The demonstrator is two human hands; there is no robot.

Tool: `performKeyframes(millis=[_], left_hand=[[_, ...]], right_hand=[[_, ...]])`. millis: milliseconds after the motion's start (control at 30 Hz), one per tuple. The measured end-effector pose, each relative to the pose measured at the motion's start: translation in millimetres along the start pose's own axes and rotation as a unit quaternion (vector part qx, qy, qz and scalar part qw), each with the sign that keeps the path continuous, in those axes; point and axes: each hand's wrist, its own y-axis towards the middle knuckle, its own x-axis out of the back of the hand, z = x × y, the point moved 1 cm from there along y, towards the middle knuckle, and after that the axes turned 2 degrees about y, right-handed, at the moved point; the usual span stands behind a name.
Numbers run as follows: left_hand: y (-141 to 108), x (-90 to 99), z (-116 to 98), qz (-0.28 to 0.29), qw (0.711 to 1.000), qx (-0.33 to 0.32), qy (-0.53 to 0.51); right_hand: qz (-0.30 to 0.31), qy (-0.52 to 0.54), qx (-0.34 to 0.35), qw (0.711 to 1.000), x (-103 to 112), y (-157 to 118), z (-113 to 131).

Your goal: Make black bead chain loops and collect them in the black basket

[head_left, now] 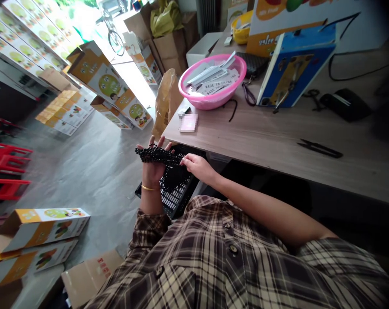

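A bundle of black beaded strands [157,155] lies across the palm and fingers of my left hand [154,171], which is turned up with its fingers spread. My right hand [197,166] pinches the right end of the same strands between thumb and fingers. Both hands are in front of the table's left corner, above a black plastic crate [173,198] with a slatted bottom. Part of the crate is hidden behind the hands and strands.
On the wooden table [262,148] are a pink basket [210,101] of white labels, a blue device [310,51], black snips [320,148] and a black pouch [347,105]. Printed cartons [109,81] and red stools [6,159] stand on the floor to the left.
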Motion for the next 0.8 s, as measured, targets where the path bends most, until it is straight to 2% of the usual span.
performKeyframes(millis=[67,200,267,367,467,567,667,800], left_hand=[[0.3,3.0,1.0,-0.007,1.000,0.004,0.014],[3.2,5.9,7.3,0.004,1.000,0.012,-0.022],[3.8,3.9,10.2,-0.002,1.000,0.019,-0.021],[1.5,-3.4,13.1,-0.010,0.999,0.036,0.002],[-2.6,-8.1,15.6,-0.004,0.999,0.034,0.010],[-4.7,-0.4,16.3,-0.011,0.998,0.021,0.050],[-4.9,16.6,11.8,-0.019,0.987,0.040,0.154],[-7.4,33.0,1.0,0.070,0.954,0.131,0.259]], right_hand=[[-0.009,0.005,0.003,1.000,2.6,4.1,-5.6],[0.044,0.021,0.035,0.998,-1.4,16.7,-4.7],[0.051,0.005,0.057,0.997,-5.9,23.5,2.0],[0.038,-0.095,0.055,0.993,-12.5,32.7,14.3],[0.036,-0.263,0.050,0.963,-11.4,41.7,26.4],[-0.004,-0.394,0.069,0.917,5.2,53.3,41.3],[-0.069,-0.425,0.057,0.901,30.8,66.2,59.7],[-0.127,-0.408,0.098,0.899,49.3,77.8,83.0]])
